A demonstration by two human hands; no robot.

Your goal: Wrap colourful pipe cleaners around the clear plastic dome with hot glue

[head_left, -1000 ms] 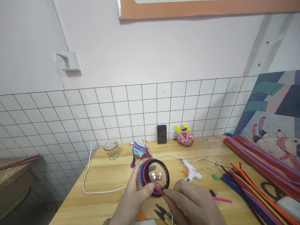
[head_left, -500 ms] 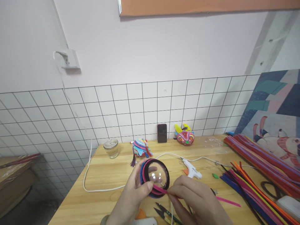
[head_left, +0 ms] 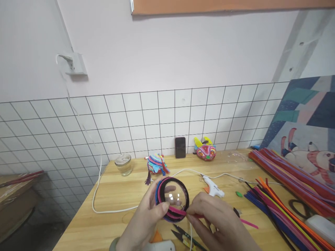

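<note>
Over the wooden table, both hands' fingers pinch the wrapped dome.

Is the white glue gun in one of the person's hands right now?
No, the glue gun lies on the table beyond the right hand, which pinches a pink strip on the dome.

The ring shows bands of black, pink and blue around a clear, glinting centre. A pink strip crosses its lower edge. The table is pale yellow wood. The glue gun is white with an orange trigger. The wall tiles are white with dark grid lines. The phone is black.
</note>
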